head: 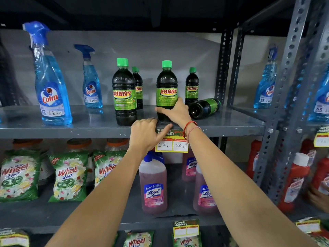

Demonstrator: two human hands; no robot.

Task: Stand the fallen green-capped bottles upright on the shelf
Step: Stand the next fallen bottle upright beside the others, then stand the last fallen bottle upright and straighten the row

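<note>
Several dark bottles with green caps and green SUNNY labels stand on the grey shelf (53, 130). The front middle bottle (166, 86) is upright, and my right hand (175, 111) is wrapped around its lower half. My left hand (146, 133) rests with curled fingers on the shelf's front edge, just left of that bottle's base and holding nothing. Another upright bottle (124, 93) stands front left, with two smaller-looking ones (138, 86) (191, 86) behind. One bottle (204, 107) lies on its side to the right, its base toward me and its cap hidden.
Blue Colin spray bottles (50, 82) (90, 81) stand at the shelf's left. A slotted steel upright (223, 65) bounds the shelf on the right. A yellow price tag (171, 145) hangs from the front edge. Below are Wheel packets (69, 175) and pink Lizol bottles (154, 186).
</note>
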